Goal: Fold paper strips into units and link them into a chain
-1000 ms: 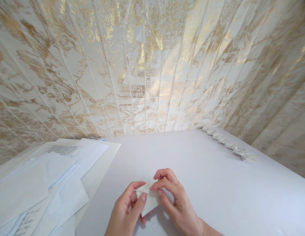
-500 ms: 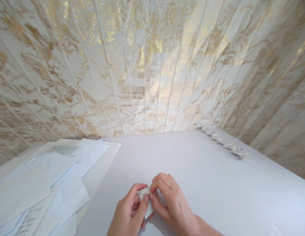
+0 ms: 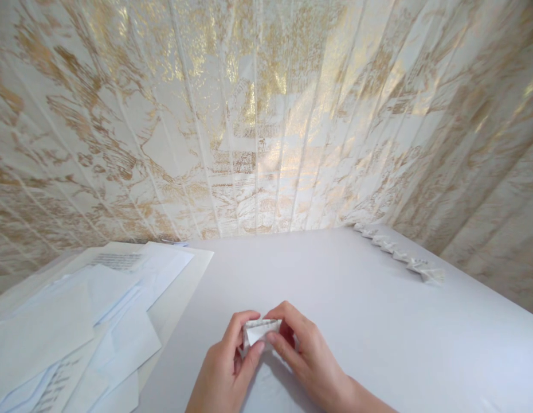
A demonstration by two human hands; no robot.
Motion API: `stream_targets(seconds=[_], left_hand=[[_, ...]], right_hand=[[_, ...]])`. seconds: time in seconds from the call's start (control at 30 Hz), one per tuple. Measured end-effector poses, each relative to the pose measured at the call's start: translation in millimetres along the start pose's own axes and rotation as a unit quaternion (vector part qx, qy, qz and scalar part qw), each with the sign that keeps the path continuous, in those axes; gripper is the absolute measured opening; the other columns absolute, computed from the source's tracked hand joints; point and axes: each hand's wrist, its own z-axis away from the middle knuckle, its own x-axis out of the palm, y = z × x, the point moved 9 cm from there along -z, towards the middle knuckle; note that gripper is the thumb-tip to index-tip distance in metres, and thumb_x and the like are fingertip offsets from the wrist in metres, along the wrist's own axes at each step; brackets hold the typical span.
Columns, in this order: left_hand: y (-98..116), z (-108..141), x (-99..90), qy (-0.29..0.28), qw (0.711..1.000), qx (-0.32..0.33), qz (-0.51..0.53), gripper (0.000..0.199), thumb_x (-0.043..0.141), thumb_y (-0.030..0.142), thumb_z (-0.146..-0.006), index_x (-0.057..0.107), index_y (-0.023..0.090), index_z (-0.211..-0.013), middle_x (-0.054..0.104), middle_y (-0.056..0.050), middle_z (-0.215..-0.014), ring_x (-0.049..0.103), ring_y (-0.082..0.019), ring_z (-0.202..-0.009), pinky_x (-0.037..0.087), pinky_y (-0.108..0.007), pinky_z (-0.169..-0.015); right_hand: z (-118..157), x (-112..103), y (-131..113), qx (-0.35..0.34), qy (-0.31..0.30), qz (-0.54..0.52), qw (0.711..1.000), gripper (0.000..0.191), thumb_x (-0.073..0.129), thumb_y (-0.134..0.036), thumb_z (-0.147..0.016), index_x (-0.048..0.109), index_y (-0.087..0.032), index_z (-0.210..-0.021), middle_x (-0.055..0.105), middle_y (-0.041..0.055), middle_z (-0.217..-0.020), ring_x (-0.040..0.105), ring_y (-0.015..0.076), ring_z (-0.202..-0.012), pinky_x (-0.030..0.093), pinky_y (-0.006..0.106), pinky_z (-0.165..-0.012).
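A small folded piece of paper [image 3: 262, 331], white with some printed marks, is held between both hands low in the middle of the view. My left hand [image 3: 234, 361] grips its left side, thumb on the near face and index finger along the top edge. On the right side, my right hand [image 3: 303, 350] pinches it between thumb and fingers. The paper's far side and some fingertips are hidden. Both hands are just above the white table [image 3: 356, 321].
Loose white sheets of paper [image 3: 116, 338], some printed, lie piled on the table's left. Several small folded paper pieces [image 3: 399, 254] stand in a slanting row near the right edge. A white and gold curtain [image 3: 258, 132] hangs behind the table.
The folded paper has turned from hanging lengthwise downward to lying crosswise between the hands. My right fingers have moved from its top to its right end. The view has shifted slightly.
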Motion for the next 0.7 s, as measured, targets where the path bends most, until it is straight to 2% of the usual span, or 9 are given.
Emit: stream_targets(seconds=[0.07,0.17,0.27,0.4,0.5,0.7], left_hand=[[2,-1,-6.4,0.021,0.999,0.006,-0.028,0.036,0.055,0.044,-0.088,0.055,0.025,-0.119,0.066,0.001,-0.075,0.063,-0.018,-0.067,0.048,-0.024,-0.066],[13,-2,-5.7,-0.012,0.993,0.066,-0.096,0.026,0.051,0.036,-0.091,0.064,0.026,-0.111,0.068,-0.004,-0.089,0.066,-0.022,-0.086,0.049,-0.027,-0.080],[21,-3,-4.3,-0.046,0.978,0.129,-0.156,0.027,0.046,0.027,-0.095,0.069,0.028,-0.108,0.066,-0.004,-0.091,0.065,-0.020,-0.089,0.049,-0.025,-0.081],[22,-4,-5.4,-0.058,0.965,0.171,-0.188,0.034,0.043,0.021,-0.095,0.064,0.027,-0.122,0.066,-0.005,-0.098,0.064,-0.019,-0.094,0.050,-0.025,-0.083],[19,-4,-5.3,-0.052,0.964,0.172,-0.194,0.035,0.043,0.025,-0.097,0.062,0.024,-0.126,0.067,-0.007,-0.099,0.064,-0.020,-0.094,0.051,-0.026,-0.084],[12,-1,-1.8,-0.056,0.978,0.109,-0.169,0.043,0.035,0.036,-0.101,0.052,0.019,-0.137,0.066,-0.009,-0.112,0.063,-0.020,-0.108,0.049,-0.027,-0.093]], right_hand=[[0,2,11,0.043,0.000,-0.033,0.999,0.008,0.055,-0.021,-0.093,0.063,-0.021,-0.095,0.055,-0.0028,-0.078,0.049,0.0114,-0.065,0.040,0.023,-0.062],[1,1,18,0.060,0.021,-0.062,0.996,0.017,0.056,-0.016,-0.089,0.063,-0.022,-0.104,0.055,-0.0040,-0.075,0.049,0.0112,-0.063,0.039,0.022,-0.060],[0,1,13,0.025,0.013,-0.068,0.997,0.020,0.054,-0.010,-0.088,0.069,-0.022,-0.096,0.061,-0.0009,-0.082,0.052,0.0112,-0.065,0.041,0.023,-0.062],[-4,-5,5,-0.023,0.008,-0.071,0.997,0.023,0.055,-0.010,-0.089,0.074,-0.022,-0.092,0.066,0.0028,-0.089,0.061,0.0146,-0.078,0.045,0.025,-0.069],[-6,-8,4,-0.028,0.004,-0.078,0.997,0.025,0.054,-0.010,-0.090,0.075,-0.023,-0.096,0.067,0.0041,-0.094,0.064,0.0162,-0.086,0.048,0.026,-0.077],[-6,-3,3,-0.020,-0.020,-0.035,0.999,0.028,0.049,-0.014,-0.096,0.069,-0.023,-0.114,0.067,0.0043,-0.092,0.063,0.0157,-0.083,0.049,0.027,-0.079]])
